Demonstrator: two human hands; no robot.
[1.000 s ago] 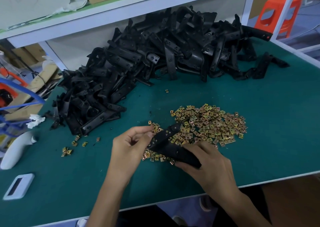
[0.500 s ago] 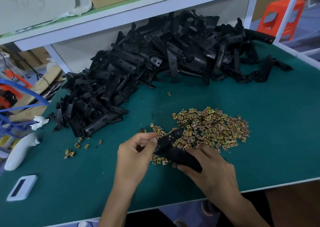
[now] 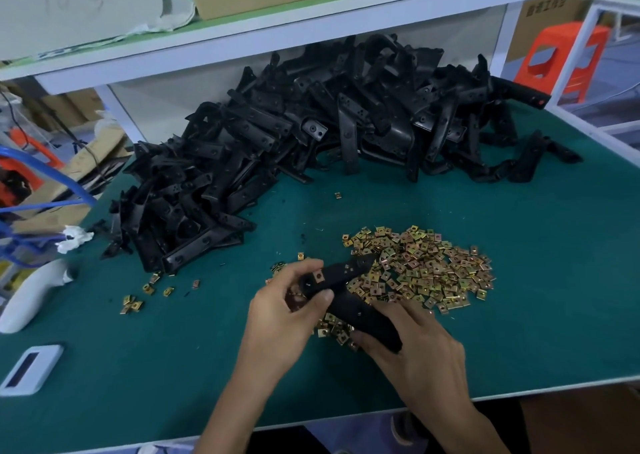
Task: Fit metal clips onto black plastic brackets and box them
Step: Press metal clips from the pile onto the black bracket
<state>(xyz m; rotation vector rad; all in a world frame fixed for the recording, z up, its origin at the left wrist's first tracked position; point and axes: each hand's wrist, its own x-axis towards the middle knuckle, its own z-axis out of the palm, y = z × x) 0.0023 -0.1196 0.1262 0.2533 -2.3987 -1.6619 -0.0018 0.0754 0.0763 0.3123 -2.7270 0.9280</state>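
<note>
Head view showed the green table (image 3: 554,297) with bare mat to the right of the loose metal clips (image 3: 426,266) and along the near edge, whose white rim ran beneath both forearms. On the far side a heap of black brackets (image 3: 311,135) crowded the space under the white shelf (image 3: 277,34); its back was lost in shadow. The held bracket (image 3: 360,315) slanted between both hands over the near-left fringe of the clips. It was long and matt black, with one brass-coloured clip (image 3: 318,276) seated on its face. The left hand (image 3: 287,311) curled round its middle, thumb pressed to its side, far tip free. The right hand (image 3: 415,353) gripped the near end, hiding it. At left, a white handle-shaped object (image 3: 24,301) was cut off by the frame.
</note>
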